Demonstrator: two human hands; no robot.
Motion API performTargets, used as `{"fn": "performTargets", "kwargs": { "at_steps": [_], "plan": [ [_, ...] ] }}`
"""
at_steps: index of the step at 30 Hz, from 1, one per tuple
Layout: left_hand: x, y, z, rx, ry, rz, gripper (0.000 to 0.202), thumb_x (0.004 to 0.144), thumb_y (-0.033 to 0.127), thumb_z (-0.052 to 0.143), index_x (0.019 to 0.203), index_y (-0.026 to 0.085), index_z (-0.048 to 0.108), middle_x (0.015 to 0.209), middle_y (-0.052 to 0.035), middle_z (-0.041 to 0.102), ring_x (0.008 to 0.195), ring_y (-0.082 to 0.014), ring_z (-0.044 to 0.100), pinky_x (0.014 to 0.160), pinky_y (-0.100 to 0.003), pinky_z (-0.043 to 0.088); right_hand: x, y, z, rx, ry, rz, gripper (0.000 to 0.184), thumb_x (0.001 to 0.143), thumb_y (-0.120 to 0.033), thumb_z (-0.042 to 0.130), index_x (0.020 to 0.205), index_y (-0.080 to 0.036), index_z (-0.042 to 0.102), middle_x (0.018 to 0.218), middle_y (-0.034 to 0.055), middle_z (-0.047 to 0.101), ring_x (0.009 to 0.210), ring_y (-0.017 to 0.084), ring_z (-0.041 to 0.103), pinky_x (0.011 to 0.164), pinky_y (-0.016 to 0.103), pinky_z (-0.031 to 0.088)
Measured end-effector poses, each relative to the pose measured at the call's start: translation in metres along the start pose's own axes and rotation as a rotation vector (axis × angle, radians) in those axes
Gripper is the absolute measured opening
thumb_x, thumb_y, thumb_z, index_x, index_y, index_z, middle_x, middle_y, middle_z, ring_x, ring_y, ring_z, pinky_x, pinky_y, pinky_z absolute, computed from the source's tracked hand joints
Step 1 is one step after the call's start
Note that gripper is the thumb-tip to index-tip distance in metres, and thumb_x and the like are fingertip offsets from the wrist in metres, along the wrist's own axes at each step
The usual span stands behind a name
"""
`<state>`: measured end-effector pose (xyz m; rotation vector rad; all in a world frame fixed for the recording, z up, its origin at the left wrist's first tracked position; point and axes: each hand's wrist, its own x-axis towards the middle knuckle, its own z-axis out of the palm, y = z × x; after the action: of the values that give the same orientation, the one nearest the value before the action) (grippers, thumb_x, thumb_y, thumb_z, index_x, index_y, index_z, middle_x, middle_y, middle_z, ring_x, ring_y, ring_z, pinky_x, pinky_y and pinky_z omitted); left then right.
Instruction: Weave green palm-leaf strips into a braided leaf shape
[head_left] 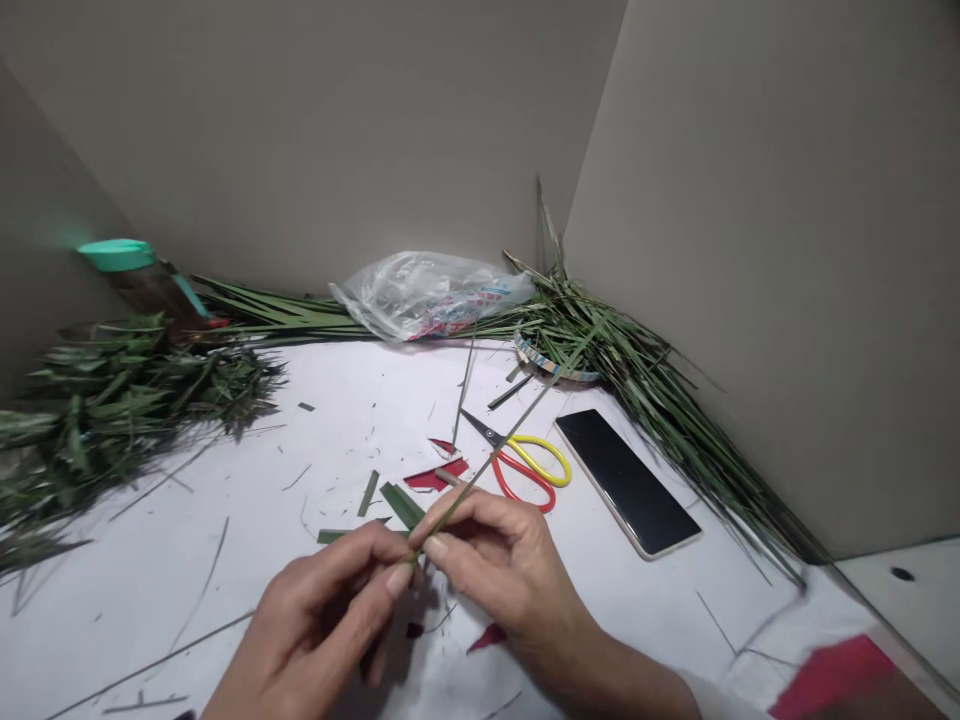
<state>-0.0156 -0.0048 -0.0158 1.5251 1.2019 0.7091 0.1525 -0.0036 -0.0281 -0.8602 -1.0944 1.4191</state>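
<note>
at the front of the white desk (150, 560), both hands meet over a thin green leaf strip (480, 478). left hand (322, 625) pinches the near end w/ thumb + finger, grip closed tight on it. right hand (499, 565) pinches the same strip just beside, grip also closed on it. the strip runs up + away to the right, over the scissors (525, 465), its far end up by the leaf pile in the corner (600, 340).

step in hand, i think: working the near end of the strip, maybe a fold or a split. can't tell which, fingers hide the spot. next move needs a small, slow pull or bend w/ both pinches kept firm, since the strip is thin + could snap or slip.

around the hands: short green bits (401, 503) + red paper scraps (439, 475) lie just past the fingers. a phone (626, 480) lies face up right of the scissors, apart from them. a clear bag (427, 295) sits at the back by the wall. a big heap of leaves (112, 400) is at the left, w/ a jar w/ a green lid (120, 256) behind it. a small woven ring (551, 365) lies near the corner pile.
</note>
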Motion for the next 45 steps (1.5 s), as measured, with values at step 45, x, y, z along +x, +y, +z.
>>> {"fn": "performTargets", "kwargs": {
  "at_steps": [45],
  "plan": [
    [-0.042, -0.022, -0.048, 0.01, 0.148, -0.13, 0.033, 0.091, 0.049, 0.055, 0.08, 0.02, 0.065, 0.065, 0.001, 0.058, 0.056, -0.0135, 0.041, 0.05, -0.024, 0.031, 0.035, -0.004, 0.021, -1.871, -0.521, 0.025, 0.029, 0.096, -0.033, 0.062, 0.119, -0.016, 0.06, 0.117, 0.0086, 0.064, 0.097, 0.022, 0.066, 0.081, 0.041, 0.057]
  ]
}}
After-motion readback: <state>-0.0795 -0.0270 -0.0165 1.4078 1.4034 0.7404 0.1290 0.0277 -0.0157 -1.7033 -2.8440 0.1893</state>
